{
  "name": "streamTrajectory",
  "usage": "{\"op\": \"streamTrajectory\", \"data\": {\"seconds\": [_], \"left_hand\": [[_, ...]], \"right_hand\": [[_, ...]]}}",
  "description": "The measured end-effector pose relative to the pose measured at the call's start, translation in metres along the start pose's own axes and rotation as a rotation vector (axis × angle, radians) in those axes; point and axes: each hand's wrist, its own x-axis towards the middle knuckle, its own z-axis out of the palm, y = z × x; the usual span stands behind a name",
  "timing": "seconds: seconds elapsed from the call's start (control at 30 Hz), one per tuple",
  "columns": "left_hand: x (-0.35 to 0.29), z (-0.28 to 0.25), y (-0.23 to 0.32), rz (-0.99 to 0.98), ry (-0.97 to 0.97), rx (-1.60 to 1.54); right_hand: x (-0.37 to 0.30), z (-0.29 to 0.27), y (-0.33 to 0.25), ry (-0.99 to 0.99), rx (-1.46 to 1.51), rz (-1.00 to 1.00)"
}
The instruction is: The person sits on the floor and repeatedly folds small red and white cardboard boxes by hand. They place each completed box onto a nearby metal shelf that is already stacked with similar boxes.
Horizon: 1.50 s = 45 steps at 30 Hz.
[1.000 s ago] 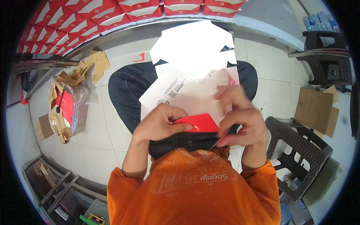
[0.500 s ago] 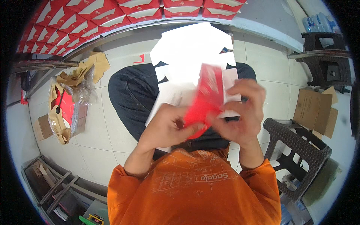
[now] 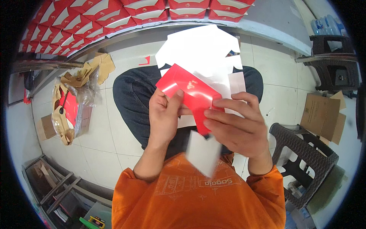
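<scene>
From a distance, I see pale floor tiles, a whitish wall at left, a grey tabletop ahead, and one dark plastic stool with woven texture at right.

Shirt: orange, printed with pale lines at six o'clock
Sleeves: cut short
Trousers: dark blue, seen toward ten o'clock

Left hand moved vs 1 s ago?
Yes. Judged against the small red scrap lying beyond the knee, the left hand has shifted up the picture, ending nearer that scrap.
</scene>
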Motion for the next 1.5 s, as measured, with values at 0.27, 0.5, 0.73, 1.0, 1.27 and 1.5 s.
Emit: {"op": "streamTrajectory", "data": {"seconds": [0.27, 0.5, 0.73, 1.0, 1.27, 1.5], "left_hand": [[-0.013, 0.012, -0.016, -0.001, -0.131, 0.069], [0.038, 0.016, -0.034, -0.099, 0.018, 0.203], [0.016, 0.010, -0.058, 0.158, -0.324, 0.631], [0.010, -0.107, 0.004, 0.010, -0.110, 0.007], [0.002, -0.021, -0.021, 0.026, -0.124, -0.324], [0.009, -0.021, -0.020, -0.245, -0.471, -0.174]], "right_hand": [[0.003, 0.012, 0.032, -0.134, 0.333, 0.490], [-0.017, 0.023, 0.051, -0.167, 0.001, 0.271], [-0.001, 0.029, 0.052, -0.250, -0.031, 0.298], [-0.037, 0.047, 0.073, 0.667, 1.229, 0.980], [-0.022, 0.078, 0.046, 0.094, 0.811, 0.891], [-0.010, 0.090, 0.053, 0.439, 0.249, 0.388]]}}
